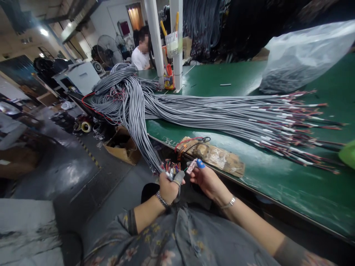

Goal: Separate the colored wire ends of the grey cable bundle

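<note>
My left hand [169, 186] is closed round the end of a bundle of grey cables [138, 122], where many thin coloured wires [171, 167] fan out. A grey cover sits on its thumb. My right hand [206, 183], with a blue cover on one fingertip, pinches a small pale pink block with dark marks [191, 167] just right of those wires. A thin green strand shows between the block and my left hand. Just beyond my hands lies a worn wooden board [216, 155] on the table edge, with red and black leads at its left end.
More grey cables [210, 111] stretch across the green table [277, 192], their stripped ends to the right. A clear plastic bag [302, 55] stands at the back right. A white post [177, 70] holds tools. An open cardboard box [123, 147] is on the floor; a person [141, 55] sits beyond.
</note>
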A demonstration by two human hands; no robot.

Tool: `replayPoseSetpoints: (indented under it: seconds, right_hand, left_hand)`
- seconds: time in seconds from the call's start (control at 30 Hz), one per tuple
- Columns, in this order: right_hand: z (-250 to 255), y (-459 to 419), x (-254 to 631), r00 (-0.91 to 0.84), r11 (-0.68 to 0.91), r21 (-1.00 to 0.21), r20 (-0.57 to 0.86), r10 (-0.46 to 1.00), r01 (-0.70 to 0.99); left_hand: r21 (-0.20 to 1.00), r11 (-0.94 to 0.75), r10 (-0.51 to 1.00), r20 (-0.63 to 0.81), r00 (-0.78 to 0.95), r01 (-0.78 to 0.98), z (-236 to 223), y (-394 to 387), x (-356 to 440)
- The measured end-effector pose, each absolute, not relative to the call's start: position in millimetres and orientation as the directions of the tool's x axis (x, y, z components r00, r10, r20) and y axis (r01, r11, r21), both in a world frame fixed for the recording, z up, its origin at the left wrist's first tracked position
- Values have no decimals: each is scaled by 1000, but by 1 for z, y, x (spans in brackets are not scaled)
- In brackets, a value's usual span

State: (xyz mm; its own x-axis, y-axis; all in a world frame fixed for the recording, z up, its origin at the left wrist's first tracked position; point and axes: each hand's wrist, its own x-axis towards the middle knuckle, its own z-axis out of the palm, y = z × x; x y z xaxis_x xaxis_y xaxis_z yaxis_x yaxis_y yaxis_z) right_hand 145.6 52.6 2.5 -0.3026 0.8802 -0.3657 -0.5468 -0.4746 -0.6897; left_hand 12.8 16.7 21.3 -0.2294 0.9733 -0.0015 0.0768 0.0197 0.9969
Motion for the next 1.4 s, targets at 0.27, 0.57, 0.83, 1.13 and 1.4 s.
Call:
replayPoseSetpoints:
  seconds: [0.27, 0.57, 0.83, 1.13, 1.4]
  right_hand:
    - [-1, 54, 147, -323, -478, -648, -353, 878, -593]
    - [-5, 50, 145, -352, -509, -602, -369, 861, -615]
    - [-15, 45, 157, -398, -561, -551, -395, 828, -618]
    - [-13, 32, 169, -266, -426, -826, -345, 900, -368]
    - [2, 10, 170, -468, 128, -987, 70, 881, 93]
  left_hand:
    - [995, 58, 972, -37, -232, 85, 19, 11, 13]
    - [994, 34, 984, -15, -179, 106, 15, 8, 11]
    - [992, 124, 981, -125, -146, -17, -4, 2, -2]
    - [928, 267, 961, -276, 4, -258, -4, 6, -7]
    - [992, 75, 951, -101, 292, 101, -12, -7, -1]
